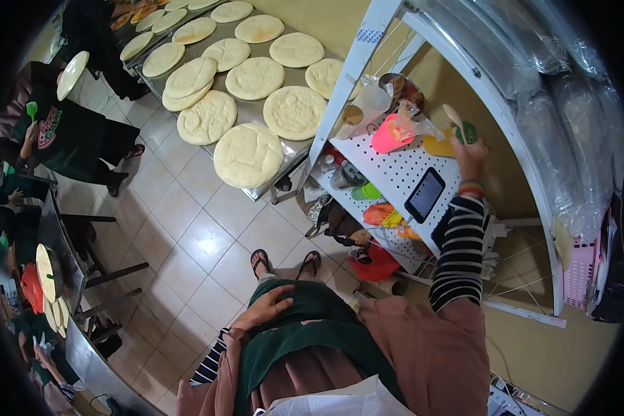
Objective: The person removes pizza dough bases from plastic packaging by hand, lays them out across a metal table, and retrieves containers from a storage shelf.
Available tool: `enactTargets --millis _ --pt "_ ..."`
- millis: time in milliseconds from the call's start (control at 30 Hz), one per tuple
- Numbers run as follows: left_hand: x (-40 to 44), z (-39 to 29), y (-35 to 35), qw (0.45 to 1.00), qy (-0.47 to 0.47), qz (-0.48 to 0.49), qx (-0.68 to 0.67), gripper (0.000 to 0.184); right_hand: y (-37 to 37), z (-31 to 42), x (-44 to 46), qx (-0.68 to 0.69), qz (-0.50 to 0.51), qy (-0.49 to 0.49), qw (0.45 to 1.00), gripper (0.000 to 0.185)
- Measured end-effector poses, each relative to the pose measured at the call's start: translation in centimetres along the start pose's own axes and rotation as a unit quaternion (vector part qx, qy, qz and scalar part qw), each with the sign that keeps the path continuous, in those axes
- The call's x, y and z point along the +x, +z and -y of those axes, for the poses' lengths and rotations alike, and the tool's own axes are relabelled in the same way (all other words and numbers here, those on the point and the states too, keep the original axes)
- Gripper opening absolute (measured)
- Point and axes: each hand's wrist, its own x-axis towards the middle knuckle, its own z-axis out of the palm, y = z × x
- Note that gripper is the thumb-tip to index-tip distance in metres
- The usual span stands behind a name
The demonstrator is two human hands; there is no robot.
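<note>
My left hand (267,307) lies against the green apron (326,340) at my waist, fingers stretched out and holding nothing. On the white perforated shelf (371,163), my right hand (471,156) reaches to the back right. Its fingers close around a green utensil (467,132), whose exact kind is unclear; a pale, rounded piece (453,115) sticks up beside it. Next to this hand is a yellow container (439,145), partly hidden. A pink cup (392,135) with clear plastic in it stands to the left. A phone (425,194) with a lit screen lies nearer to me.
Flat round breads (248,156) cover a metal table (288,165) ahead to the left. Plastic-wrapped stacks (558,125) fill the rack at right. A co-worker in a green apron (69,145) holds a green-headed utensil (32,109). Another table (93,360) is at lower left.
</note>
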Motion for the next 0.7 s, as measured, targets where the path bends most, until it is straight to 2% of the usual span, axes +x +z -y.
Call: enactTargets --millis 67,200,267,333,400,467,533,633,667,700 --pt "0.1 1.5 -0.3 1.000 0.006 -0.010 0.008 0.050 -3.5 0.0 -1.6 0.138 0.063 -0.013 0.988 0.066" --pt "0.2 2.0 -1.3 1.000 0.030 -0.003 0.009 0.048 -8.9 0.3 -7.6 0.107 -0.006 -0.004 0.994 0.067" --pt "0.6 1.9 -2.1 0.999 0.027 0.013 0.032 0.048 -10.6 0.1 -10.9 0.258 0.080 0.008 0.963 0.069" --pt "1.4 1.8 -3.0 0.998 0.025 0.028 0.057 0.048 -12.2 1.7 -15.4 0.234 0.116 -0.030 0.965 0.066" --pt "2.7 1.9 -3.9 0.998 0.031 0.042 0.034 0.047 -13.6 5.7 -20.3 0.327 0.174 0.014 0.929 0.065" --pt "5.1 1.8 -5.2 0.998 0.008 0.059 0.021 0.054 -10.7 5.4 -24.4 0.217 0.179 -0.051 0.958 0.066" --pt "7.5 0.7 -5.8 0.997 -0.017 0.078 0.007 0.060 -8.0 7.3 -27.6 0.182 0.204 -0.036 0.961 0.070" --pt "12.4 -0.8 -5.2 0.971 -0.148 0.057 -0.181 0.071 -1.2 7.0 -31.1 0.165 0.210 -0.039 0.963 0.074" --pt "15.0 -0.1 -5.0 0.971 -0.149 0.061 -0.180 0.071 1.1 6.9 -31.8 0.148 0.204 -0.025 0.967 0.075" --pt "17.7 1.0 -4.6 0.945 -0.186 0.086 -0.256 0.070 2.9 6.4 -32.4 0.130 0.199 -0.011 0.971 0.076"
